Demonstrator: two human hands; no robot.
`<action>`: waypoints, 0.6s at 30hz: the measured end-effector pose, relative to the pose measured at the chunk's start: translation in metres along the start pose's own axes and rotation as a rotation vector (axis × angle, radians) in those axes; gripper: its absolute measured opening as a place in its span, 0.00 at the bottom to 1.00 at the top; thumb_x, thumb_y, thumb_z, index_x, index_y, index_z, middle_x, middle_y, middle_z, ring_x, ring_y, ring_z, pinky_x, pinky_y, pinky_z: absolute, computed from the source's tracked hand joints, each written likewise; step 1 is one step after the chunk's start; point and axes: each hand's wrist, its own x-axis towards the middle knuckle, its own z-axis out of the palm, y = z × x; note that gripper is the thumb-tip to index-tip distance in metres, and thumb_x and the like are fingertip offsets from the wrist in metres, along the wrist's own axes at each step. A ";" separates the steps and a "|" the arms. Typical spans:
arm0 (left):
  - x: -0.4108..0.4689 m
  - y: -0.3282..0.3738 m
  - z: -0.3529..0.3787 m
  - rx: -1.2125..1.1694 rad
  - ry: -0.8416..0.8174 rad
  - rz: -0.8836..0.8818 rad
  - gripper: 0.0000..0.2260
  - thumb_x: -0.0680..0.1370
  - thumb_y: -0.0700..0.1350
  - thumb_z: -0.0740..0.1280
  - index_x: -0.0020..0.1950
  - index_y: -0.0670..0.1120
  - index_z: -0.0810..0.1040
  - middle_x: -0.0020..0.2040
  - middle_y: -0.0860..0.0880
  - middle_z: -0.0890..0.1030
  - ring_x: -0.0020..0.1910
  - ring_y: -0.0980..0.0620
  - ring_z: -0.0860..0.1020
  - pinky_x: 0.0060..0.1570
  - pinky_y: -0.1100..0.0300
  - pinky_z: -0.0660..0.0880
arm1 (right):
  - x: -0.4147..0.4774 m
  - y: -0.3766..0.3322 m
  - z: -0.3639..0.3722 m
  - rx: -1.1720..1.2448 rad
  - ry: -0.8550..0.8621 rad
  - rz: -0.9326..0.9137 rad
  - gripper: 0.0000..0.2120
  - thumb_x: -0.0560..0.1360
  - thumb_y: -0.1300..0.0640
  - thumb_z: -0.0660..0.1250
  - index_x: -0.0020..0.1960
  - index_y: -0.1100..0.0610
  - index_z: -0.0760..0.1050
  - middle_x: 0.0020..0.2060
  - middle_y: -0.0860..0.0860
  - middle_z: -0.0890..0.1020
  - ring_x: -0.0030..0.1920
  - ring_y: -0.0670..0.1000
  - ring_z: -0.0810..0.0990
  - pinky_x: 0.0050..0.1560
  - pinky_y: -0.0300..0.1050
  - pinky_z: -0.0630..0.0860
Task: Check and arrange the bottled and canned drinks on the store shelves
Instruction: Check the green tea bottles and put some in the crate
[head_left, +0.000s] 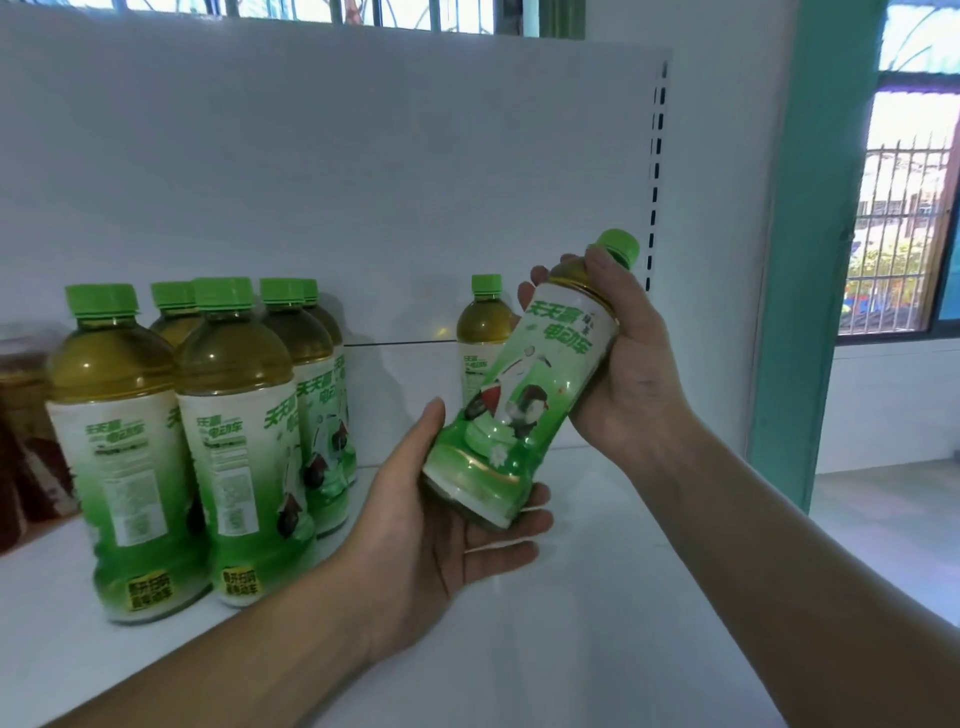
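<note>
I hold one green-tea bottle (535, 384) with a green cap tilted above the white shelf (597, 597). My right hand (634, 374) grips its neck and shoulder from the right, fingers curled round it. My left hand (447, 519) cups its base from below, thumb up along the label and fingers under the bottom. A group of several identical bottles (228, 431) stands upright on the shelf at the left. One more bottle (480, 338) stands alone at the back, partly hidden behind the held one.
Dark red bottles (26, 426) stand at the far left edge. The white back panel (337, 182) rises behind the shelf, with a slotted upright (657, 171) at its right end. A teal pillar (810, 260) and a barred window (904, 218) lie to the right.
</note>
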 end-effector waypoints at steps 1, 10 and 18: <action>0.001 -0.002 0.000 0.037 0.010 0.041 0.28 0.72 0.66 0.60 0.56 0.45 0.84 0.50 0.40 0.86 0.43 0.43 0.85 0.39 0.53 0.82 | 0.001 0.000 -0.002 -0.008 0.026 -0.006 0.06 0.72 0.54 0.70 0.41 0.56 0.77 0.41 0.53 0.81 0.39 0.52 0.84 0.38 0.47 0.82; 0.000 0.001 0.001 0.019 0.007 0.039 0.24 0.72 0.60 0.65 0.53 0.41 0.86 0.48 0.37 0.85 0.35 0.42 0.83 0.31 0.57 0.82 | 0.001 0.000 -0.005 -0.044 -0.018 0.029 0.09 0.73 0.52 0.68 0.39 0.57 0.79 0.37 0.54 0.83 0.37 0.52 0.85 0.38 0.46 0.82; 0.005 -0.002 0.001 0.374 0.050 0.239 0.26 0.64 0.60 0.73 0.57 0.48 0.81 0.50 0.46 0.86 0.44 0.51 0.85 0.38 0.59 0.81 | 0.004 0.010 -0.011 -0.222 0.065 -0.017 0.08 0.75 0.52 0.71 0.45 0.56 0.76 0.39 0.51 0.82 0.37 0.50 0.82 0.42 0.46 0.80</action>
